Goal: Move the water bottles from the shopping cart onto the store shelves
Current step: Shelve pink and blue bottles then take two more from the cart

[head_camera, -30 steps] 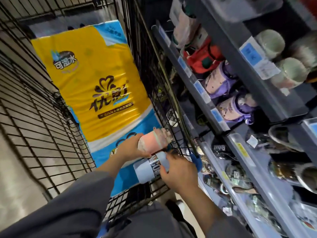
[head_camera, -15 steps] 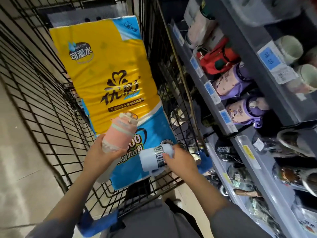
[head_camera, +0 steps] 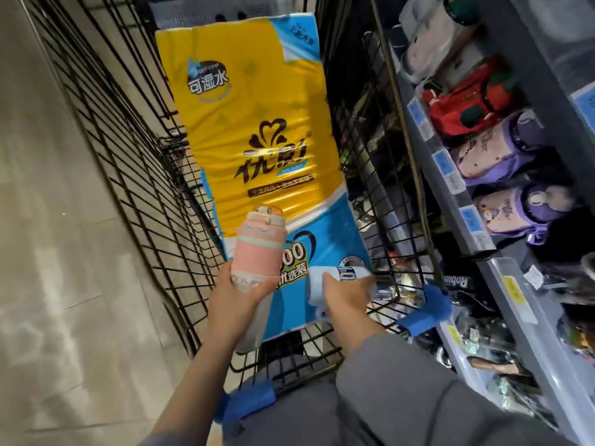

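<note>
My left hand [head_camera: 240, 296] grips the base of a pink water bottle [head_camera: 257, 249] and holds it upright above the black wire shopping cart [head_camera: 154, 175]. Just to its right, my right hand [head_camera: 346, 294] grips a light blue bottle [head_camera: 325, 278] lying sideways, its far end pointing toward the shelves. The grey store shelves [head_camera: 450, 201] run along the right side, holding purple and pink bottles [head_camera: 502, 152] and a red one [head_camera: 467, 101].
A large yellow and blue pack of paper rolls [head_camera: 257, 123] fills the cart bed below both bottles. Blue price tags line the shelf edges. The cart's blue handle end [head_camera: 428, 313] sits close to the lower shelf [head_camera: 528, 317] of small packaged goods. Tiled floor lies left.
My left hand has lifted the pink bottle from lying beside the blue one to upright and moved it left. My right hand has kept its grip on the blue bottle and raised it slightly.
</note>
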`<state>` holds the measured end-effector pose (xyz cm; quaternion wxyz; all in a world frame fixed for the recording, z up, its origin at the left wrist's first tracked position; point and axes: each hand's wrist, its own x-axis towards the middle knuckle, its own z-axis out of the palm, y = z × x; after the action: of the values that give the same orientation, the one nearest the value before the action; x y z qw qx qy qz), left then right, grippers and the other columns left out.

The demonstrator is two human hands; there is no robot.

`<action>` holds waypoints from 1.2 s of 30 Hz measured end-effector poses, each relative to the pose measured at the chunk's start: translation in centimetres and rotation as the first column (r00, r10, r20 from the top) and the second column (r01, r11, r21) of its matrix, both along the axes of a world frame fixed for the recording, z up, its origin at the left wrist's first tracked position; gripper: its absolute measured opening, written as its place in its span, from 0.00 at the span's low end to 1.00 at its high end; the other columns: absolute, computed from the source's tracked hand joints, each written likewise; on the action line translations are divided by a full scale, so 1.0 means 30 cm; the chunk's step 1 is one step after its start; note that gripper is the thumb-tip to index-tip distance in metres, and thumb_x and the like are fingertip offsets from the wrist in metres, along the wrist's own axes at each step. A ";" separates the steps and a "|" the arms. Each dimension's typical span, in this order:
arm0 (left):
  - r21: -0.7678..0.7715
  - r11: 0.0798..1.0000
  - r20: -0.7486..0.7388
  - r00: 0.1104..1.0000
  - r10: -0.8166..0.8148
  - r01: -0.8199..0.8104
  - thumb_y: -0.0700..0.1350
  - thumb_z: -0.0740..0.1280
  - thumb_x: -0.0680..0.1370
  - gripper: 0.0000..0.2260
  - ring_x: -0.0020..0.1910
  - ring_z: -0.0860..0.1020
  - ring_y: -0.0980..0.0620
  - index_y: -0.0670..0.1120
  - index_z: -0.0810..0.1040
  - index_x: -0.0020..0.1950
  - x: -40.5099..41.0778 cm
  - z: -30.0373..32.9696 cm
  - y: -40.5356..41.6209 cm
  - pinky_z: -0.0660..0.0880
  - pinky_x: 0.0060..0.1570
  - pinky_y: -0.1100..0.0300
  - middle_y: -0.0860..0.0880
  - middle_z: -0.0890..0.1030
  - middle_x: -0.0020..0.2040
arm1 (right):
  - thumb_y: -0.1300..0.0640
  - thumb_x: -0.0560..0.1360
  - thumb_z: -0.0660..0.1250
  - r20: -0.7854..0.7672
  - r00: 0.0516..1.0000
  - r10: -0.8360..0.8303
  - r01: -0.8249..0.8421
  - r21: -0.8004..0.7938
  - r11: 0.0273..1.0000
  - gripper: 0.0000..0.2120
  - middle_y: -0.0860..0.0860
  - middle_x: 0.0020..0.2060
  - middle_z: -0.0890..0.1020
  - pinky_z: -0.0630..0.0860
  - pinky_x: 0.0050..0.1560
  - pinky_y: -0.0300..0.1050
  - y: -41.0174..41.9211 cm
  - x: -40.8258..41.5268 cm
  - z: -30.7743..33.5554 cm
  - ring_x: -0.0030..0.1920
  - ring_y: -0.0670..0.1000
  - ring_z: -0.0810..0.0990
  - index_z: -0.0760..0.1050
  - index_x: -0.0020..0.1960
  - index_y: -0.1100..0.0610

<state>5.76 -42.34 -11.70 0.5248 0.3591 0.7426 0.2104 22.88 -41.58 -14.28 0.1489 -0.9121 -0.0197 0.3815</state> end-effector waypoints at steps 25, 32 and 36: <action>0.023 1.000 0.232 0.973 -0.011 0.006 0.67 0.77 0.57 0.37 0.51 0.81 0.51 0.56 0.73 0.62 -0.048 0.054 -0.086 0.79 0.51 0.43 0.53 0.81 0.54 | 0.59 0.63 0.81 -0.111 0.846 0.521 -0.521 0.034 0.853 0.59 0.58 0.74 0.59 0.66 0.68 0.57 0.009 0.087 0.000 0.71 0.60 0.65 0.41 0.79 0.53; 0.083 0.992 0.306 0.945 -0.114 0.093 0.62 0.77 0.57 0.32 0.50 0.81 0.56 0.62 0.72 0.59 -0.046 0.103 -0.090 0.79 0.48 0.55 0.56 0.81 0.53 | 0.55 0.64 0.80 -0.133 0.823 0.552 -0.551 0.048 0.833 0.47 0.55 0.56 0.70 0.73 0.57 0.57 -0.019 0.089 -0.057 0.55 0.58 0.72 0.51 0.70 0.53; 0.121 0.992 0.373 0.924 -0.088 0.046 0.59 0.76 0.56 0.32 0.48 0.81 0.57 0.57 0.73 0.59 -0.032 0.171 -0.082 0.78 0.42 0.61 0.57 0.82 0.50 | 0.51 0.64 0.80 -0.135 0.872 0.471 -0.461 0.102 0.882 0.45 0.55 0.54 0.70 0.73 0.57 0.55 -0.001 0.100 -0.049 0.54 0.58 0.73 0.55 0.70 0.56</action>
<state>4.79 -44.80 -6.58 0.6440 0.3656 0.6023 0.2980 25.87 -41.61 -15.74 0.0841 -0.8423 -0.2398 0.4753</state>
